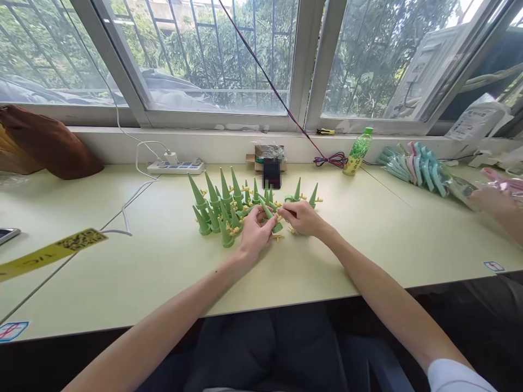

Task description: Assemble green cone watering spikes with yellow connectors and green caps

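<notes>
My left hand (pixel 256 231) is wrapped round a green plastic watering spike (pixel 266 209), held tilted above the table. The fingers of my right hand (pixel 302 218) are pinched at the spike's side on a small yellow valve (pixel 279 218), partly hidden by the fingertips. To the left, several green watering spikes (pixel 226 234) stand upright in a cluster, many with yellow valves on their sides. A couple more upright spikes (pixel 298 190) are behind my right hand. A loose yellow valve (pixel 278 237) lies on the table just below my hands.
At the back are a small cardboard box (pixel 250 159), a dark phone-like device (pixel 272 173), a power strip (pixel 175 167), coiled wire (pixel 330 159) and a green bottle (pixel 358 152). Wrapped pastel items (pixel 420 166) lie right, near another person's hand (pixel 494 201). A brown bag (pixel 53 144) sits left.
</notes>
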The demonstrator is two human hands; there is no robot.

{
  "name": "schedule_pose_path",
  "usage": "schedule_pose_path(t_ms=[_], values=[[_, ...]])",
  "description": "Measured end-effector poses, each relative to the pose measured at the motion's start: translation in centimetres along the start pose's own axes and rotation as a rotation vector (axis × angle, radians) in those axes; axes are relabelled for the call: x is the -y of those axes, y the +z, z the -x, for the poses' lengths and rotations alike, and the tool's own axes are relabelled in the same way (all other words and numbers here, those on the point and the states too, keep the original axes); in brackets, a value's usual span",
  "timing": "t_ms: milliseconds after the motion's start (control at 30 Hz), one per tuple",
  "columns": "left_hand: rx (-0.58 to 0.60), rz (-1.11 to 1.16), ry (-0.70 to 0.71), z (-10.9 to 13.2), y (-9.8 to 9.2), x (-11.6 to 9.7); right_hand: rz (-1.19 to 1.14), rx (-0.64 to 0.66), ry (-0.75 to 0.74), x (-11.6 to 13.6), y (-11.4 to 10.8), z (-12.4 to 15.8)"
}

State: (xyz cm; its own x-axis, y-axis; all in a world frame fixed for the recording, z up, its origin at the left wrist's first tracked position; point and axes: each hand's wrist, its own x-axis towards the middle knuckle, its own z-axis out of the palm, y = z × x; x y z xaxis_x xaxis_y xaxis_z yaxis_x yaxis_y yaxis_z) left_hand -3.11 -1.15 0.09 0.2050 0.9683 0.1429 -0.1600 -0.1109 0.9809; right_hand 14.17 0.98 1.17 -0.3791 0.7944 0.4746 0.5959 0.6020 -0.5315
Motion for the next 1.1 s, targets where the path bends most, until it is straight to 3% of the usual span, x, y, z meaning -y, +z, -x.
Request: schedule_pose_path(t_ms=[567,933,1100], values=[[-0.003,-0.016,0.001,0.22,0.11,-0.41,0.041,0.013,-0.001,-0.1,0.23,-0.05],[-0.077,-0.205,0.149,-0.34,-0.35,-0.01,-0.037,0.031,0.002,0.24,0.24,0.09],[-0.067,-0.189,0.14,-0.3,-0.32,-0.1,-0.028,0.017,-0.003,-0.2,0.5,0.09]])
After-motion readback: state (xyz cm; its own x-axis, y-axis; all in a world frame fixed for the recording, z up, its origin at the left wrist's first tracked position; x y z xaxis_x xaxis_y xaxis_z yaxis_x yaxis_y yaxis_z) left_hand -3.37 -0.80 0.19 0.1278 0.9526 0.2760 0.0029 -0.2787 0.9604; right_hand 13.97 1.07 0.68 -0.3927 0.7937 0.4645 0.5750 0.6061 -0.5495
